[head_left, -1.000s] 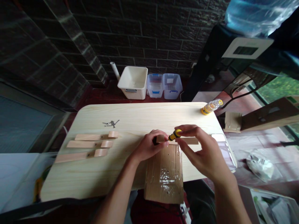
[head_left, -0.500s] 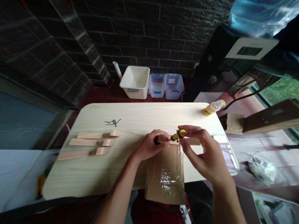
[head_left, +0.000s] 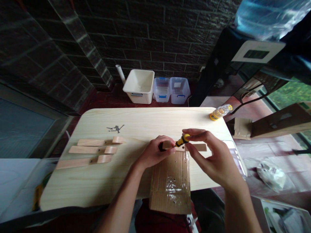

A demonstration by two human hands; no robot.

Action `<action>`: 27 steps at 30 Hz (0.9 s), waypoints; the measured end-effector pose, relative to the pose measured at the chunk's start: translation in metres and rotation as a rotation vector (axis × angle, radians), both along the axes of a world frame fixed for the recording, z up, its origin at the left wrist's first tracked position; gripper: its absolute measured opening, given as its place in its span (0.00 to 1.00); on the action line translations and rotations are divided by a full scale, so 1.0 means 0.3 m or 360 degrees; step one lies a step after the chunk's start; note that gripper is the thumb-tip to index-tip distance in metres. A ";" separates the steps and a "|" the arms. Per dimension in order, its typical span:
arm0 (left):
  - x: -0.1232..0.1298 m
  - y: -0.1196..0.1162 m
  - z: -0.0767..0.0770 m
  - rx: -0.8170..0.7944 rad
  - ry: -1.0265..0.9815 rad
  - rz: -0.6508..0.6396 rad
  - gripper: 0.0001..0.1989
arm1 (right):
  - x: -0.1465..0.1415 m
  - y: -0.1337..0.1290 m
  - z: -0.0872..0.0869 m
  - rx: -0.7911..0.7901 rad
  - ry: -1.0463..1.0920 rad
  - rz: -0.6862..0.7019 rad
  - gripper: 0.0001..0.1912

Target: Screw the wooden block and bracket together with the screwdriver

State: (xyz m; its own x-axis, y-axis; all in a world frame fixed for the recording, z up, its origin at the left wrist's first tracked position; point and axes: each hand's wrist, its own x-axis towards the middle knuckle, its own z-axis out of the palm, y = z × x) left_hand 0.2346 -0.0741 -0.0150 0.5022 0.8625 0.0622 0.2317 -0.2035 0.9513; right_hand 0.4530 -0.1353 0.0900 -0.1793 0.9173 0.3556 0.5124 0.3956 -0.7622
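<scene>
My left hand [head_left: 156,150] is closed around one end of a wooden piece [head_left: 199,147], which has a small curved block at that end and a dark hole along its strip. Between thumb and fingers, my right hand [head_left: 209,152] grips a yellow and black screwdriver [head_left: 182,140], tilted with its tip down at the block beside my left fingertips. What the tip meets is hidden. Beneath the wooden piece lies a taped cardboard piece [head_left: 170,184] with several small holes, reaching over the table's near edge.
Three similar wooden pieces [head_left: 85,149] lie on the left of the table [head_left: 145,119]. Several screws [head_left: 116,128] are piled behind them. A clear bottle with yellow ends [head_left: 220,112] stands at the back right, a phone-like flat object [head_left: 235,155] at the right edge. Bins [head_left: 139,85] stand beyond.
The view has shifted slightly. Both hands keep their hold on the wooden piece and the screwdriver, and the right fingers look almost the same on the handle.
</scene>
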 end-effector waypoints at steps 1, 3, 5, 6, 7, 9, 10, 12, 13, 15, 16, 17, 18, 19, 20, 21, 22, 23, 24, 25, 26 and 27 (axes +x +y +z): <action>0.000 0.000 -0.001 0.0005 -0.0003 -0.0003 0.07 | 0.002 -0.001 -0.003 0.0001 0.0019 -0.0011 0.09; 0.000 -0.001 -0.003 0.0008 -0.0004 -0.0002 0.07 | 0.002 -0.004 -0.014 0.0026 0.0044 -0.0023 0.08; -0.002 -0.002 -0.003 0.0003 0.0001 0.0003 0.07 | -0.003 -0.006 -0.025 0.0065 0.0042 -0.0023 0.08; -0.003 -0.002 -0.002 -0.0001 0.0003 0.0001 0.07 | -0.006 -0.007 -0.030 0.0081 0.0039 -0.0027 0.08; -0.003 -0.002 0.000 -0.0006 0.0006 -0.0002 0.07 | -0.010 -0.007 -0.032 0.0096 0.0037 -0.0032 0.08; -0.004 -0.002 0.005 -0.0015 0.0004 -0.0003 0.07 | -0.018 -0.006 -0.033 0.0121 0.0044 -0.0042 0.08; -0.004 -0.002 0.008 -0.0019 0.0002 -0.0002 0.07 | -0.021 -0.005 -0.030 0.0123 0.0047 -0.0041 0.08; -0.004 -0.002 0.012 -0.0024 0.0007 0.0001 0.06 | -0.024 0.001 -0.019 0.0106 0.0042 -0.0031 0.09; -0.004 -0.002 0.012 -0.0024 0.0012 0.0001 0.06 | -0.024 0.004 -0.011 0.0084 0.0030 -0.0021 0.09; -0.003 -0.003 0.011 -0.0021 0.0024 -0.0001 0.05 | -0.019 0.012 0.004 0.0025 -0.0013 0.0009 0.09; -0.003 -0.004 0.010 -0.0016 0.0027 -0.0001 0.04 | -0.016 0.014 0.010 0.0002 -0.0035 0.0021 0.10; -0.003 -0.004 0.008 -0.0009 0.0025 0.0000 0.04 | -0.013 0.015 0.014 -0.0013 -0.0054 0.0030 0.10; -0.003 -0.004 0.006 -0.0002 0.0020 0.0001 0.04 | -0.010 0.014 0.015 -0.0020 -0.0062 0.0027 0.10; -0.003 -0.005 0.003 0.0005 0.0010 0.0002 0.05 | -0.007 0.011 0.014 -0.0019 -0.0060 0.0014 0.10; -0.004 -0.005 0.001 0.0011 -0.0003 0.0004 0.05 | -0.006 0.008 0.011 -0.0019 -0.0049 -0.0006 0.10; -0.004 -0.006 -0.001 0.0015 -0.0017 0.0006 0.06 | -0.006 0.005 0.006 -0.0015 -0.0032 -0.0029 0.10; -0.005 -0.006 -0.003 0.0015 -0.0029 0.0008 0.06 | -0.006 0.002 0.002 -0.0012 -0.0022 -0.0045 0.11; -0.005 -0.007 -0.005 0.0014 -0.0039 0.0010 0.06 | -0.008 0.000 -0.001 -0.0007 -0.0019 -0.0052 0.12; -0.006 -0.007 -0.007 0.0012 -0.0046 0.0013 0.06 | -0.011 -0.001 -0.003 0.0008 -0.0028 -0.0043 0.13; -0.006 -0.008 -0.009 0.0011 -0.0051 0.0018 0.06 | -0.014 0.000 -0.003 0.0026 -0.0046 -0.0019 0.14; -0.007 -0.008 -0.011 0.0010 -0.0055 0.0023 0.07 | -0.017 0.001 -0.002 0.0044 -0.0063 0.0010 0.15; -0.007 -0.009 -0.012 0.0011 -0.0060 0.0029 0.07 | -0.019 0.002 0.000 0.0056 -0.0076 0.0039 0.15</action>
State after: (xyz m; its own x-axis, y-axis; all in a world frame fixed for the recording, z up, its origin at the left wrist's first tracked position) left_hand 0.2323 -0.0767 -0.0186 0.4834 0.8711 0.0865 0.1995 -0.2059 0.9580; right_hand 0.4473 -0.1348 0.0899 -0.2190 0.8996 0.3778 0.5379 0.4344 -0.7225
